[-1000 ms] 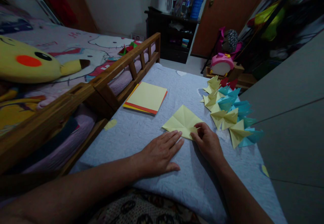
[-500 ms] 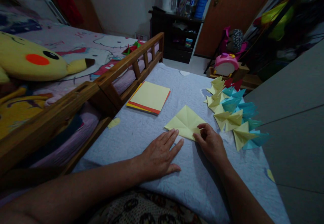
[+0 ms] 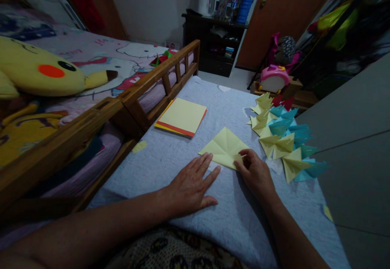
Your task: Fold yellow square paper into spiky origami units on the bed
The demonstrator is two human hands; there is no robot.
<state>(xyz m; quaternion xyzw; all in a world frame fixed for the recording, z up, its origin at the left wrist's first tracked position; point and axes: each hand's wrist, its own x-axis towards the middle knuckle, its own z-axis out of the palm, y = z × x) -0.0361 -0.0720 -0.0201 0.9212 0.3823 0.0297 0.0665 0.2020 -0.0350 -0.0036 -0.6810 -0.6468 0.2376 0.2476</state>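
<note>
A pale yellow folded paper [image 3: 224, 146] lies on the light blue quilted bedspread [image 3: 189, 155] in front of me. My right hand [image 3: 256, 173] pinches the paper's near right corner between thumb and fingers. My left hand [image 3: 190, 186] lies flat on the bedspread with fingers stretched out, its fingertips touching the paper's near left edge. A row of finished folded pieces [image 3: 282, 141] in yellow and teal lies to the right of the paper.
A stack of square coloured sheets [image 3: 182, 117], yellow on top, lies by the wooden bed rail [image 3: 128, 98]. A yellow plush toy [image 3: 39, 72] rests on the bed at left. A grey wall [image 3: 359, 139] bounds the right. A pink toy [image 3: 272, 76] and dark cabinet [image 3: 213, 46] stand beyond.
The view has drifted slightly. My left hand has slid a little toward me, off the paper's edge. My right hand keeps its pinch on the corner.
</note>
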